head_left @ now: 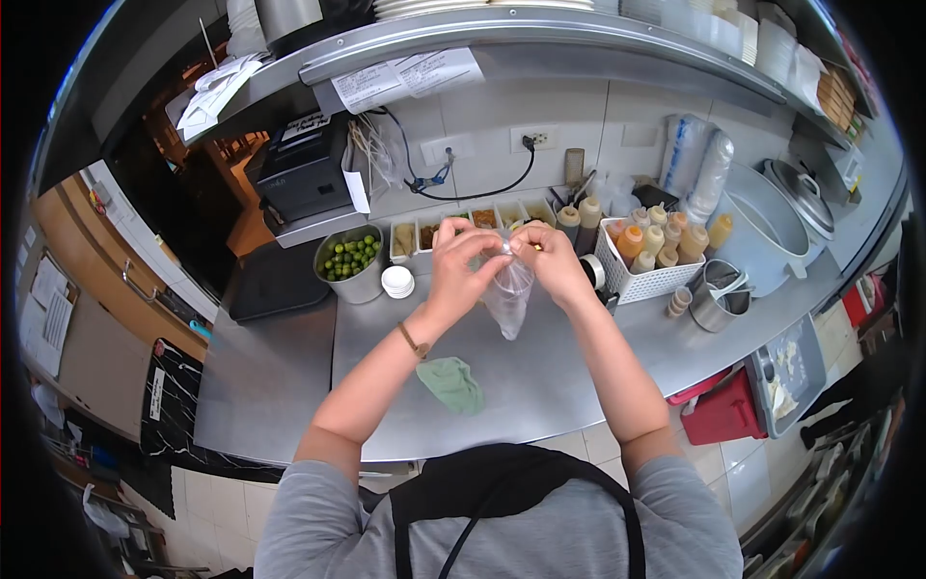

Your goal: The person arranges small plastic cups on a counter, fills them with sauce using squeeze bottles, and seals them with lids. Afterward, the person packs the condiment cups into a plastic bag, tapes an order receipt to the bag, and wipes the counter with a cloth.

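Note:
A clear plastic bag [508, 301] hangs down over the steel counter, its top pinched between both hands. My left hand [463, 259] grips the bag's neck from the left, thumb and fingers together. From the right, my right hand [548, 259] pinches the same gathered top. What the bag contains, if anything, I cannot make out. Behind the hands runs a row of white containers [403, 238] with food in them, partly hidden by my fingers. A folded green cloth [450, 385] lies on the counter, below the bag and near my left forearm.
A metal pot of green limes [352, 259] and stacked white lids [397, 282] stand left of the bag. On the right are a white basket [656, 282] of sauce bottles and a metal pot [719, 299]. A black printer [304, 174] sits back left; a shelf [540, 39] overhangs the counter.

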The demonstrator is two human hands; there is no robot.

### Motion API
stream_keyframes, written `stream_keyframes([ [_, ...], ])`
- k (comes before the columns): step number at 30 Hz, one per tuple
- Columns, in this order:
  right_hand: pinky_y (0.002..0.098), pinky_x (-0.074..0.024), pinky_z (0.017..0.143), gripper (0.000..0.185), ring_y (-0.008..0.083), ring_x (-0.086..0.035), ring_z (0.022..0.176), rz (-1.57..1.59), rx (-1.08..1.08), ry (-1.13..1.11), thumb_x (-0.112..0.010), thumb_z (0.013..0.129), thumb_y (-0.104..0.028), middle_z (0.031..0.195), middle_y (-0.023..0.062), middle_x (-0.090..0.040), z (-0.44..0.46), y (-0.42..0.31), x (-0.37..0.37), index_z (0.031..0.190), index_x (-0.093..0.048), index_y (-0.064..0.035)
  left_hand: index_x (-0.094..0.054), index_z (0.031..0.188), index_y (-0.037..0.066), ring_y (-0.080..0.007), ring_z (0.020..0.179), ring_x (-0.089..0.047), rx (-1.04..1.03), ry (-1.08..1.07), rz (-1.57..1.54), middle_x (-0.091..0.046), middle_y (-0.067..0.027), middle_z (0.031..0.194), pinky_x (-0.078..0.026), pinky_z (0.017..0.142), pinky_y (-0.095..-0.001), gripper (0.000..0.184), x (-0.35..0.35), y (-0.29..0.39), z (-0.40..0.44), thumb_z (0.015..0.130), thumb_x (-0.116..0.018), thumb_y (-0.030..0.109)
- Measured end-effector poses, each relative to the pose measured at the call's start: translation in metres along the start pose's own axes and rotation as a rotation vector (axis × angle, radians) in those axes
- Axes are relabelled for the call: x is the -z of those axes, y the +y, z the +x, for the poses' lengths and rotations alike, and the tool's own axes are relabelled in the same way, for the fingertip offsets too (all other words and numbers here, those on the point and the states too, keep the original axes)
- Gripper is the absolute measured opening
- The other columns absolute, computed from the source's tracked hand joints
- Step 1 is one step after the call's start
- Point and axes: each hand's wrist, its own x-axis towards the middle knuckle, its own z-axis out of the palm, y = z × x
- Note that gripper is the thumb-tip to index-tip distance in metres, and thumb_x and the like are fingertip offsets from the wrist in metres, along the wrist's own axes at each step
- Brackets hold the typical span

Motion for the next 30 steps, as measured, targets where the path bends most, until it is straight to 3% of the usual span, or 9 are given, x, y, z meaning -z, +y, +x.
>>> stream_keyframes([
  [2,0.028,-0.0408,0.075,0.017,0.0143,-0.053,0.085,0.208,-0.017,-0.094,-0.057,0.08,-0.014,0.09,0.0065,-0.056,-0.009,-0.013,0.0,0.083,-0.062,0.0017,-0.062,0.074,0.006,-0.0216,0.086,-0.046,-0.026,-0.018,0.023,-0.063,-0.0011,0.081,-0.037,0.079,-0.0332,0.015,0.009,0.003,0.0,0.063,-0.071,0.008],
  [6,0.0258,-0.0398,0.074,0.009,0.0124,-0.05,0.082,0.258,0.031,-0.149,-0.057,0.081,-0.008,0.095,0.0038,-0.055,-0.026,-0.046,0.011,0.081,-0.062,0.0006,-0.055,0.075,0.005,-0.0228,0.086,-0.046,-0.123,-0.09,0.102,-0.061,-0.0013,0.082,-0.034,0.079,-0.0341,0.015,0.026,0.017,0.003,0.067,-0.067,0.007],
  [10,0.0252,-0.0414,0.072,0.012,0.0134,-0.051,0.084,-0.062,0.208,-0.143,-0.064,0.076,-0.008,0.096,0.0042,-0.055,-0.031,-0.051,0.021,0.087,-0.063,-0.0031,-0.054,0.079,0.005,-0.0216,0.087,-0.045,-0.117,-0.164,0.046,-0.059,-0.0018,0.083,-0.033,0.082,-0.0329,0.014,0.032,0.02,0.005,0.07,-0.065,0.007],
  [15,0.0271,-0.0415,0.072,0.018,0.0178,-0.053,0.083,-0.168,0.514,-0.128,-0.07,0.068,-0.006,0.087,0.0059,-0.056,-0.042,-0.064,0.018,0.083,-0.061,-0.0039,-0.053,0.08,0.006,-0.0189,0.092,-0.042,0.119,-0.468,-0.553,-0.054,-0.0014,0.085,-0.031,0.087,-0.0325,0.013,0.046,0.023,0.006,0.074,-0.065,0.01],
  [19,0.0299,-0.0414,0.072,0.018,0.0214,-0.053,0.079,-0.169,0.638,-0.133,-0.069,0.066,-0.005,0.081,0.0066,-0.056,-0.056,-0.076,0.013,0.08,-0.058,-0.0033,-0.054,0.082,0.007,-0.0207,0.095,-0.041,0.026,-0.594,-0.599,-0.053,-0.0003,0.087,-0.03,0.091,-0.0344,0.011,0.06,0.035,0.01,0.076,-0.062,0.012],
  [24,0.0342,-0.0409,0.07,0.018,0.0243,-0.052,0.076,-0.162,0.584,-0.062,-0.067,0.065,-0.006,0.076,0.0063,-0.054,-0.07,-0.073,-0.007,0.076,-0.053,-0.005,-0.054,0.08,0.006,-0.0208,0.093,-0.044,0.069,-0.386,-0.411,-0.055,-0.0024,0.085,-0.032,0.088,-0.035,0.01,0.064,0.055,-0.011,0.075,-0.061,0.007],
  [27,0.0328,-0.0383,0.065,0.018,0.0243,-0.051,0.071,-0.198,0.62,0.189,-0.066,0.064,-0.006,0.076,0.0059,-0.054,-0.084,-0.07,-0.031,0.077,-0.054,-0.0066,-0.054,0.08,0.005,-0.0214,0.09,-0.047,0.117,-0.202,-0.21,-0.056,-0.0042,0.082,-0.034,0.084,-0.0353,0.011,0.063,0.07,-0.027,0.072,-0.061,0.005],
  [30,0.0338,-0.0384,0.064,0.017,0.0245,-0.051,0.07,-0.275,0.617,0.295,-0.067,0.064,-0.007,0.076,0.0062,-0.055,-0.093,-0.069,-0.047,0.076,-0.055,-0.007,-0.056,0.079,0.005,-0.0236,0.087,-0.048,0.12,-0.022,-0.06,-0.055,-0.0058,0.08,-0.035,0.078,-0.0356,0.013,0.056,0.071,-0.043,0.068,-0.062,0.003],
])
